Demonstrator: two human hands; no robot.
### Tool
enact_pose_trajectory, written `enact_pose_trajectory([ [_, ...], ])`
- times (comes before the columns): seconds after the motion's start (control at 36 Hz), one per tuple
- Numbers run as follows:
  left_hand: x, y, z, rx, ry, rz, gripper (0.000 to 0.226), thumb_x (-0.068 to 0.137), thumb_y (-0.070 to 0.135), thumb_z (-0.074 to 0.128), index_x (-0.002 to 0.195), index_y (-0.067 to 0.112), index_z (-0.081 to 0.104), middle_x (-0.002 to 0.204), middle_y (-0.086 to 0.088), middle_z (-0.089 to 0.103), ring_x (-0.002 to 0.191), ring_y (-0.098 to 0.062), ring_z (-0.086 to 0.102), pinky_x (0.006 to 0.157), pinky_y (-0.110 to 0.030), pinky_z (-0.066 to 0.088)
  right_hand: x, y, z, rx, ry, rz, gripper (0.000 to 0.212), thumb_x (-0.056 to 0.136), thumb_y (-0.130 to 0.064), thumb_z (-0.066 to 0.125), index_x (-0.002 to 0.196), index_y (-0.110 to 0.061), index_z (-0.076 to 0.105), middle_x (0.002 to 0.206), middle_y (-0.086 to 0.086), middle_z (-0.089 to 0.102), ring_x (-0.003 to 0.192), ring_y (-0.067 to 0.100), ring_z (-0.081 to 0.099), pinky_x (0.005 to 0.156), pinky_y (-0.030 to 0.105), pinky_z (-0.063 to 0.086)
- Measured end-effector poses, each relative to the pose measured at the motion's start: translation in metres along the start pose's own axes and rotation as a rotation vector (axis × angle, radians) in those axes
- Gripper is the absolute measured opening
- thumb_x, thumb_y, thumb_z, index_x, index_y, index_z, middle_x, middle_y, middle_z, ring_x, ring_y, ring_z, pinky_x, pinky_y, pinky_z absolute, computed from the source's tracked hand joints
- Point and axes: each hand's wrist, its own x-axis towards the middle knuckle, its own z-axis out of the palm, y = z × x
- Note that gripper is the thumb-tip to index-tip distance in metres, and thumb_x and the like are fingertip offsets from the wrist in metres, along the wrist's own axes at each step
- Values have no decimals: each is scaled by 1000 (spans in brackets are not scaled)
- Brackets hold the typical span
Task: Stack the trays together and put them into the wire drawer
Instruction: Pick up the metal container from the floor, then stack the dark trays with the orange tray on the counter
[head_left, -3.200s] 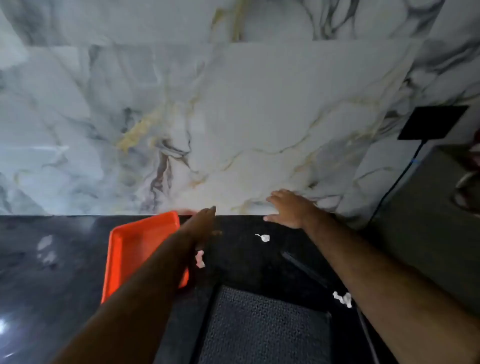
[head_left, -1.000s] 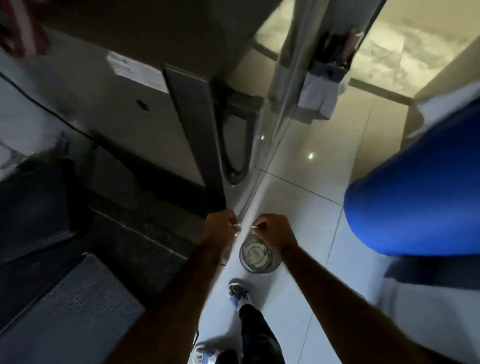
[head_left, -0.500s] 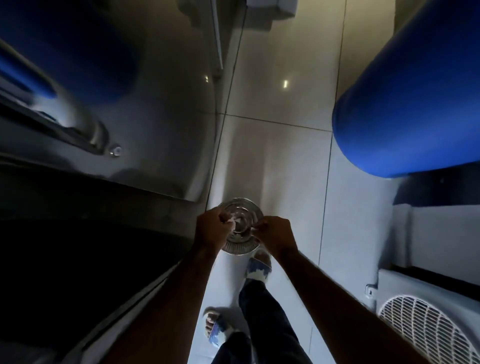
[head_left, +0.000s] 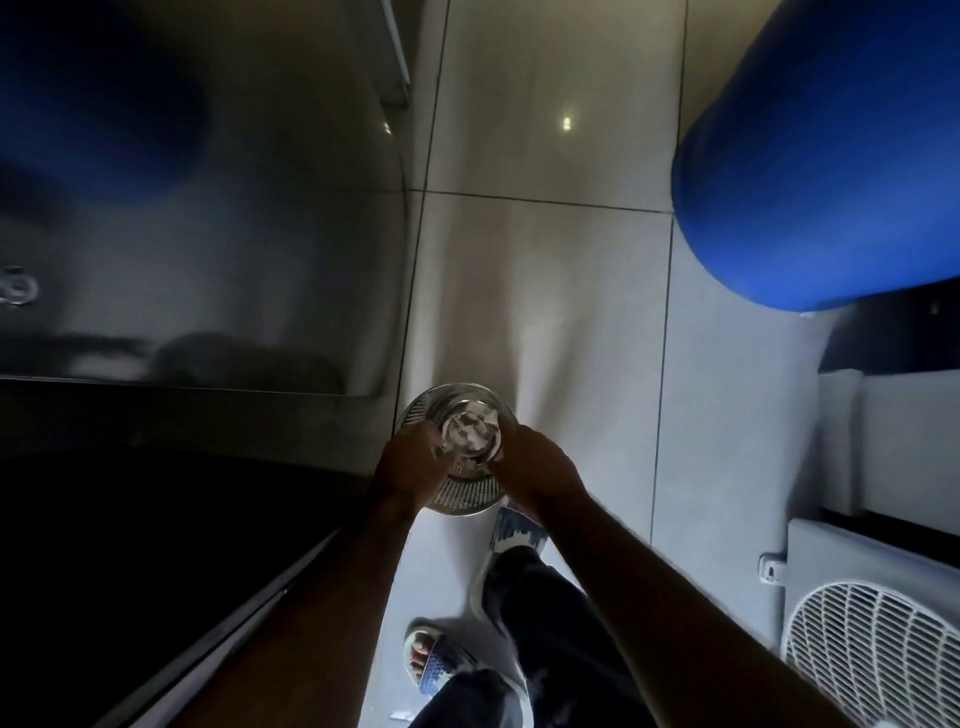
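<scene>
Looking straight down at a pale tiled floor (head_left: 545, 291) w/ both arms stretched out in front. Left hand (head_left: 410, 465) and right hand (head_left: 540, 467) sit close together over a small round metal bin (head_left: 457, 499) w/ a perforated wall, standing on the floor. Fingers on both hands are curled in, bunched at the bin's mouth; whitish crumpled bits (head_left: 467, 431) show between them inside the opening, but I can't tell if either hand actually grips any of it, too dark and blurry.

The trays and wire drawer aren't in this shot at all, so no idea where they are rn.

Other stuff: big blue drum (head_left: 831, 171) top right, a white unit w/ a round fan grille (head_left: 872, 649) bottom right, a shiny grey appliance front (head_left: 208, 234) filling the left side w/ a dark counter edge (head_left: 156, 571) below it. Person's feet in blue/white slides (head_left: 441, 665) and dark trousers (head_left: 561, 623) show at the bottom, just beside the bin.
</scene>
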Motion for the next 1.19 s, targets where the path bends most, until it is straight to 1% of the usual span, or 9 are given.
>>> enact_pose_trajectory([
  [0.06, -14, 15, -19, -1, 0, 55, 36, 88, 42, 62, 102, 9, 66, 108, -13, 69, 104, -31, 63, 83, -33, 47, -12, -3, -11, -86, 62, -60, 69, 87, -51, 49, 144, -16, 34, 140, 8, 55, 126, 28, 54, 99, 48, 50],
  [0.14, -36, 32, -53, 5, 0, 144, 47, 88, 46, 61, 116, 8, 61, 121, -14, 62, 116, -31, 55, 95, -36, 43, -41, -16, -48, -273, 72, -149, 89, 91, -52, 54, 155, -6, 12, 163, 15, 20, 152, 30, 15, 119, 53, 25],
  [0.19, -50, 44, -79, 56, 18, 155, 60, 86, 58, 52, 123, 11, 56, 129, -12, 57, 123, -31, 49, 99, -41, 42, -62, -26, -78, -366, 90, -191, 91, 94, -56, 49, 156, -7, 3, 166, 13, 5, 154, 28, 0, 123, 53, 14],
  [0.31, -89, 72, -138, 161, 55, 189, 75, 90, 65, 39, 143, 12, 38, 157, -14, 31, 146, -30, 26, 116, -48, 28, -108, -59, -139, -433, 149, -209, 89, 96, -62, 36, 156, -8, -3, 167, 11, -3, 154, 27, -8, 124, 54, 8],
  [0.47, -174, 110, -232, 216, 175, 265, 88, 91, 68, 33, 155, 12, 11, 165, -13, 6, 152, -30, 7, 122, -48, 15, -193, -121, -211, -486, 254, -233, 107, 75, -80, -6, 154, -9, -9, 164, 10, -11, 153, 27, -11, 124, 52, 7],
  [0.61, -256, 116, -304, 188, 289, 313, 89, 92, 66, 34, 155, 11, 4, 166, -11, 2, 152, -26, 4, 123, -43, 7, -263, -178, -247, -509, 356, -330, 92, 94, -69, 27, 155, -9, -5, 166, 11, -5, 153, 26, -8, 124, 52, 10],
  [0.81, -347, 50, -373, 197, 492, 298, 92, 87, 71, 38, 150, 6, 25, 159, -16, 28, 145, -30, 29, 118, -45, 28, -330, -274, -253, -562, 390, -514, 98, 87, -77, 17, 156, -9, 6, 167, 11, 7, 154, 25, 4, 124, 49, 15],
  [0.97, -405, -25, -425, 201, 602, 175, 93, 87, 71, 32, 151, 5, 24, 160, -18, 25, 148, -32, 23, 120, -47, 21, -363, -367, -238, -605, 374, -731, 100, 83, -78, 18, 155, -10, 14, 164, 11, 20, 152, 24, 17, 122, 49, 23],
  [1.19, -491, -146, -447, 97, 737, -114, 95, 86, 76, 27, 155, 11, 15, 165, -7, 12, 152, -23, 10, 122, -48, 14, -383, -481, -182, -773, 318, -954, 102, 84, -80, 13, 156, -8, 13, 165, 10, 19, 153, 26, 15, 122, 48, 22],
])
